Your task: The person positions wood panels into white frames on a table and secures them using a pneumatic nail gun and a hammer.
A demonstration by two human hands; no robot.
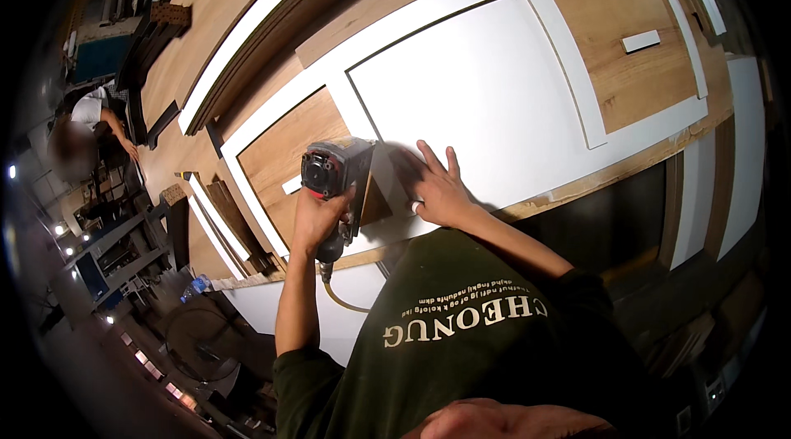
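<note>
My left hand (313, 223) is wrapped round the grip of a black and grey pneumatic nail gun (336, 165). The gun stands over a white strip, near the left edge of a large white panel (470, 68); its nose is hidden from me. From the bottom of its handle runs a yellowish air hose (344, 302). With fingers spread, my right hand (443, 193) rests on the white panel just right of the gun, a ring on one finger. White strips (568, 68) frame the panel and the wood-grain sections (618, 27) at both ends.
Long stacked boards (255, 35) lie beyond the panel. Short white and brown strips (218, 221) lie at the left, near a yellow-and-black tool (186, 176). Another person (95, 118) works at the far left. A small white block (641, 41) sits on the right wood-grain section.
</note>
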